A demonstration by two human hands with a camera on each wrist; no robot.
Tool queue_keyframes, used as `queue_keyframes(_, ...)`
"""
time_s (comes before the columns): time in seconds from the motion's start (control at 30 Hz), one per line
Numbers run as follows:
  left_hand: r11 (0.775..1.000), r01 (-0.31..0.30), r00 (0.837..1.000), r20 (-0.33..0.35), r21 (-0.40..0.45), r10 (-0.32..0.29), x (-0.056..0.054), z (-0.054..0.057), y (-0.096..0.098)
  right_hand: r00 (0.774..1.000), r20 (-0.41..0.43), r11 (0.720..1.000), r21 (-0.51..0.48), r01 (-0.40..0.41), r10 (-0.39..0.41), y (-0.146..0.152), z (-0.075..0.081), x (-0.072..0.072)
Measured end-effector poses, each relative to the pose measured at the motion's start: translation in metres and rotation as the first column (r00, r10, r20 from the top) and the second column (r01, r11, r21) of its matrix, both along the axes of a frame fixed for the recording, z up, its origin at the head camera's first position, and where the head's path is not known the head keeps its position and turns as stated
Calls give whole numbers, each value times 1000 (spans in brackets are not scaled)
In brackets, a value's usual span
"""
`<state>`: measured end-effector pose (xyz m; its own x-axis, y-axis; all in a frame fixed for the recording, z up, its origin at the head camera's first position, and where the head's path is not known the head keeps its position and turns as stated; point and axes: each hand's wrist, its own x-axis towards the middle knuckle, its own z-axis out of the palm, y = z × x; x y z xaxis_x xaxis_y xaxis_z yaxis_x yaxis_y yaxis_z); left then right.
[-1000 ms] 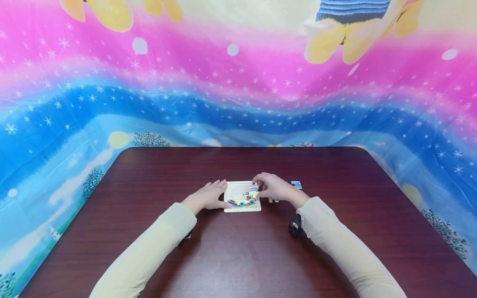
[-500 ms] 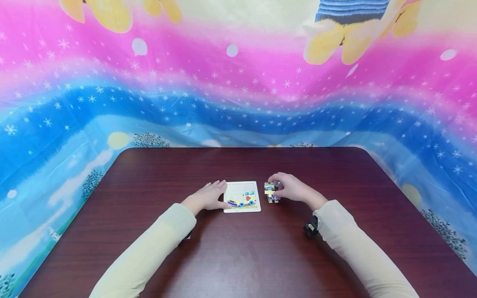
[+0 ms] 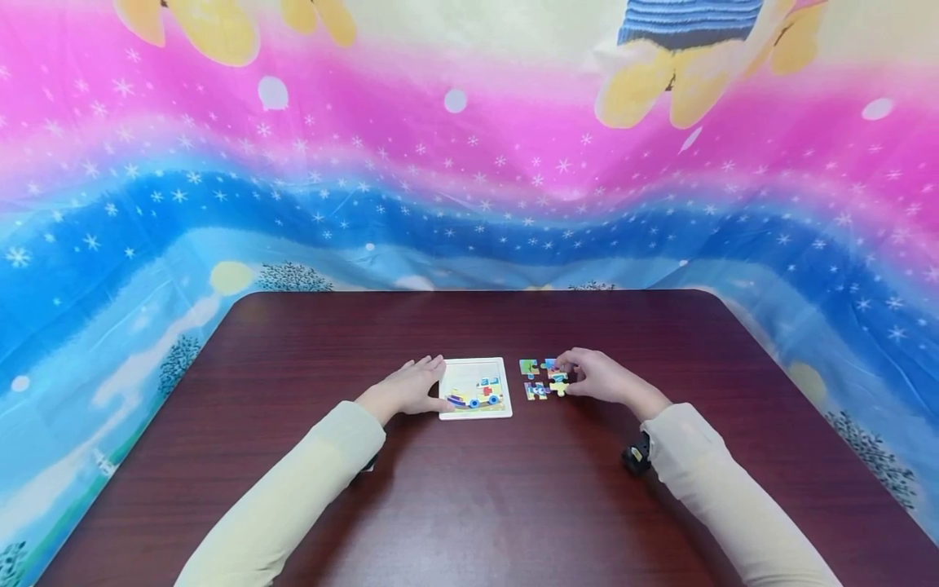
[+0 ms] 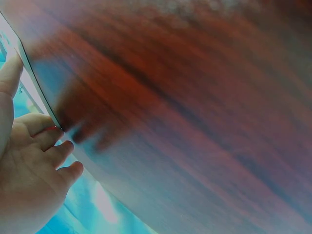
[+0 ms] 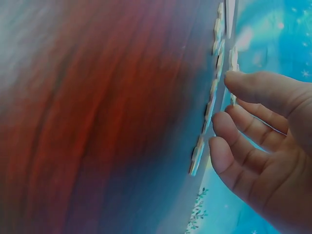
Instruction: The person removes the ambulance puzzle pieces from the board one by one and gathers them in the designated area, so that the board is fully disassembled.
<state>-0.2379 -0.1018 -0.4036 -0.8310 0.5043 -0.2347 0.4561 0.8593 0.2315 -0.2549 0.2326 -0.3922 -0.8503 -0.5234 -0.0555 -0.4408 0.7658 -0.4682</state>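
A white-framed puzzle tray (image 3: pixel 475 414) holds a partly assembled vehicle picture along its lower half. My left hand (image 3: pixel 408 389) rests at the tray's left side, fingers at the far corner and thumb on the near one. Right of the tray, my right hand (image 3: pixel 597 375) pinches a yellow puzzle piece (image 3: pixel 560 388) between thumb and fingers. In the right wrist view this piece (image 5: pixel 234 61) is seen edge-on at the thumb tip, raised over the table. Under and beside it lie a green-blue piece (image 3: pixel 529 368), a purple-white piece (image 3: pixel 535 391) and others partly hidden by the fingers.
The dark red-brown table (image 3: pixel 469 505) has rounded far corners. Behind it hangs a pink and blue snowflake-patterned cloth (image 3: pixel 469 187). A black wrist camera (image 3: pixel 636 458) sits under the right cuff.
My right hand has moved right from above the tray, carrying the puzzle piece over the loose ones, which are now more exposed. The left hand has stayed at the tray.
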Motion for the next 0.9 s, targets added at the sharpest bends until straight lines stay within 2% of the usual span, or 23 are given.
queue_keyframes(0.13, 1000, 0, 1000, 0, -2, 0, 0, -1, 0, 1000, 23, 1000, 24, 16, -16, 3, -2, 1)
queue_keyframes(0.47, 1000, 0, 1000, 1, 3, 0, 0, 0, 0, 1000, 26, 998, 57, -2, 0, 6, -7, 1)
queue_keyframes(0.9, 1000, 2, 1000, -5, 7, -2, 0, 1, 0, 999, 30, 996, 79, -31, 29, 6, -4, 0)
